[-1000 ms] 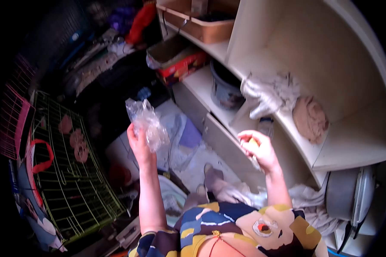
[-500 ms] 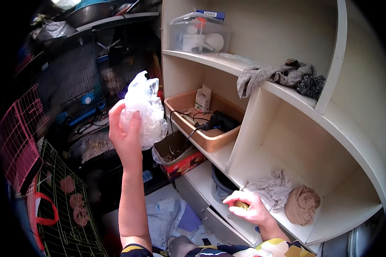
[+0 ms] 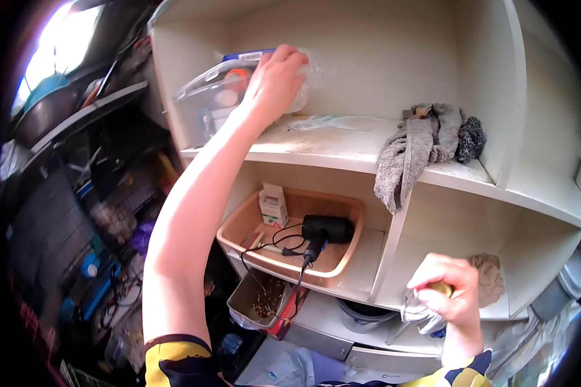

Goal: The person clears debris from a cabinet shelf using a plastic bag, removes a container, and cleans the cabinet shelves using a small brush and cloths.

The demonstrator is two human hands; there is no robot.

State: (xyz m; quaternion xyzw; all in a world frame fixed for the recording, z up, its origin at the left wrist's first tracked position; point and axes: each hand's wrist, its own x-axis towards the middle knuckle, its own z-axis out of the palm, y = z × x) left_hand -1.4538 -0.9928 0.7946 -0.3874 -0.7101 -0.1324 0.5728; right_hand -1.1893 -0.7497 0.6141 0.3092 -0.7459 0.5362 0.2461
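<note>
My left hand (image 3: 277, 80) reaches to the upper shelf, closed on a crumpled clear plastic bag (image 3: 313, 74) that shows beyond its fingers. It is right beside the clear plastic box (image 3: 206, 106), which holds white and orange items and has a blue packet (image 3: 248, 56) on top. Whether the hand touches the box I cannot tell. My right hand (image 3: 455, 287) is curled round a small, round, yellowish-gold thing (image 3: 441, 288), mostly hidden by the fingers. It hovers in front of the lower right compartment, with white cloth (image 3: 421, 316) behind and below it and a tan cloth (image 3: 489, 277) beyond.
Grey rags (image 3: 426, 138) hang over the upper shelf's edge. On the middle shelf, an orange-tan basket (image 3: 355, 205) holds a black hair dryer (image 3: 326, 231) and a white carton (image 3: 273, 206). Below stand a lined bin (image 3: 245, 300) and a dark bucket (image 3: 366, 320). Clutter crowds the left.
My left hand has moved up and right with the plastic bag, to the box on the upper shelf. My right hand has risen, still holding the yellowish thing. The view has turned right.
</note>
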